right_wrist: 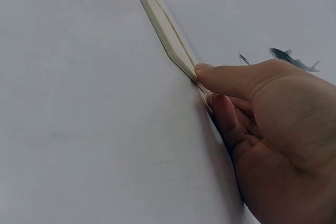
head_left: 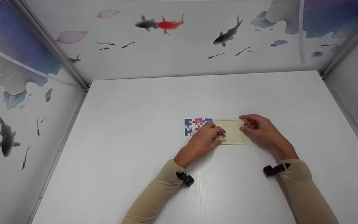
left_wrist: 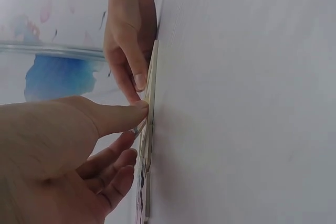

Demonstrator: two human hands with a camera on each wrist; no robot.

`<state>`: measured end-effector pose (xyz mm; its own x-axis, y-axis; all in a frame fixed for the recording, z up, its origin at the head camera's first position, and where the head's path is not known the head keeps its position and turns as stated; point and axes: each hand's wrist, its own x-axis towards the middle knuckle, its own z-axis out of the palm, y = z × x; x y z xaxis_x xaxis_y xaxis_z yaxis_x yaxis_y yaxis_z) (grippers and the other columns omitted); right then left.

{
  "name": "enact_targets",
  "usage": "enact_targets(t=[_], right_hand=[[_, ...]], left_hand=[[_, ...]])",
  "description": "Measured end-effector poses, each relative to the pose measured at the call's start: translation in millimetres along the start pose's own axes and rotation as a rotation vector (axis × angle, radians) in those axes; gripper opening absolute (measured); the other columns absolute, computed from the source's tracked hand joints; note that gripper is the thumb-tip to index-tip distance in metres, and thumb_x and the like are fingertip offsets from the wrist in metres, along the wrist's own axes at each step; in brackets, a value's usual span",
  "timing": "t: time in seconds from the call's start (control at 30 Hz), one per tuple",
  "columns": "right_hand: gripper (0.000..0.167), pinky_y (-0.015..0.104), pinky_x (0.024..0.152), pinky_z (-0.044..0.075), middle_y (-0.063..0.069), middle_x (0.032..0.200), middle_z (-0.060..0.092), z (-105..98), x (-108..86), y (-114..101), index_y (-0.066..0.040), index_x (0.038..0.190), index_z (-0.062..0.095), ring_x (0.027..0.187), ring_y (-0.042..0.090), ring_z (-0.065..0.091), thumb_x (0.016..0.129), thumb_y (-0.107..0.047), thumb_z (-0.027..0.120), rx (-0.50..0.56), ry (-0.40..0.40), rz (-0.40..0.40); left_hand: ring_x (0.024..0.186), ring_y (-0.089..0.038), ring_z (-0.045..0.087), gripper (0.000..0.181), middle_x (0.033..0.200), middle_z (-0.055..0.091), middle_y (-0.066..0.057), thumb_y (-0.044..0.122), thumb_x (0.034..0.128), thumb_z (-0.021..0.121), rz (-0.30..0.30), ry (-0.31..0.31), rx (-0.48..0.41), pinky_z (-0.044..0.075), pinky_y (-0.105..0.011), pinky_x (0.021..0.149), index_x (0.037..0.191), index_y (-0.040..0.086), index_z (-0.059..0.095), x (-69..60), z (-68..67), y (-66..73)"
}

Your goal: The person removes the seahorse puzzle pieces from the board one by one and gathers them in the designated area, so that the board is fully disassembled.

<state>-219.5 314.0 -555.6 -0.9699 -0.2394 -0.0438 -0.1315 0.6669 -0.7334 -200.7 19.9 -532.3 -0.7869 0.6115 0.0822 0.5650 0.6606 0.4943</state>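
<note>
A shallow pale wooden puzzle tray [head_left: 234, 132] with a raised rim lies flat on the white table. At its lower left corner my left hand [head_left: 201, 138] pinches a printed jigsaw piece [head_left: 223, 136] between thumb and fingers; the fingers partly hide it. My right hand [head_left: 261, 129] holds the tray's right edge, its thumb on the rim [right_wrist: 185, 65] and the other fingers curled. Left of the tray lie several blue, white and pink jigsaw pieces [head_left: 188, 122], partly covered by my left hand.
The white tabletop [head_left: 129, 140] spreads around the tray. Behind it stands a white wall [head_left: 179, 56] painted with fish and petals, and side panels [head_left: 57, 109] flank the table. Both wrists carry small black cameras [head_left: 185, 179].
</note>
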Motion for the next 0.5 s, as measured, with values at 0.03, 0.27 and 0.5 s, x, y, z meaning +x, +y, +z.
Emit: enact_targets(t=[0.03, 0.27, 0.5], right_hand=[[0.049, 0.014, 0.087, 0.047, 0.008, 0.12, 0.066, 0.0, -0.1, -0.2, -0.016, 0.151, 0.062, 0.104, 0.023, 0.059, 0.105, -0.032, 0.073, 0.001, -0.001, 0.0], [0.049, 0.013, 0.086, 0.047, 0.008, 0.119, 0.067, 0.0, -0.4, 0.0, -0.015, 0.15, 0.063, 0.103, 0.022, 0.06, 0.105, -0.03, 0.074, 0.005, 0.002, -0.014], [0.049, 0.014, 0.087, 0.048, 0.008, 0.119, 0.068, 0.6, 0.8, 1.4, -0.015, 0.15, 0.063, 0.103, 0.021, 0.061, 0.105, -0.032, 0.074, 0.004, 0.005, -0.02]], left_hand=[[0.115, -0.016, 0.062, 0.035, 0.128, 0.066, -0.004, 0.023, 0.1047, 0.074, 0.007, -0.001, 0.008, 0.054, -0.029, 0.101, 0.139, 0.018, 0.072, 0.0, 0.3, 0.2], [0.118, -0.018, 0.063, 0.031, 0.131, 0.064, -0.006, 0.022, 0.1085, 0.068, 0.054, -0.002, 0.042, 0.054, -0.031, 0.103, 0.139, 0.018, 0.073, 0.3, 2.5, 1.0], [0.118, -0.018, 0.062, 0.035, 0.131, 0.066, -0.005, 0.022, 0.1085, 0.068, 0.077, -0.041, 0.062, 0.053, -0.03, 0.105, 0.143, 0.018, 0.071, -0.4, 2.1, -0.7]])
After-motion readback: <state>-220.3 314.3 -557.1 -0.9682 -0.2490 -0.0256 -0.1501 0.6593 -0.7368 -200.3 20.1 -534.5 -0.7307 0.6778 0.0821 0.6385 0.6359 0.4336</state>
